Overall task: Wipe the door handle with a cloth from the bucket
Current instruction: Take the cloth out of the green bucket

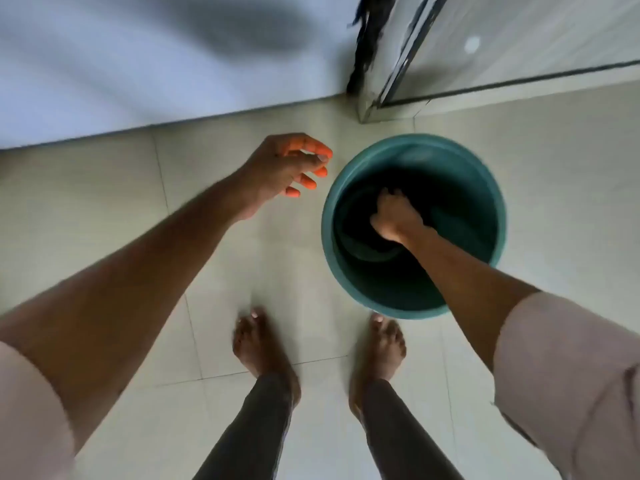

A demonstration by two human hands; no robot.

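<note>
1. Your right hand (394, 218) was down inside the green bucket (414, 226), fingers curled into the dark interior; whether it held anything could not be told.
2. The cloth could not be made out in the dark of the bucket.
3. Your left hand (284, 168) hung loosely spread, holding nothing, just left of the bucket rim.
4. The bucket stood on the tiled floor (104, 209), near the glass door (519, 46), with your bare feet (263, 344) beside it.
</note>
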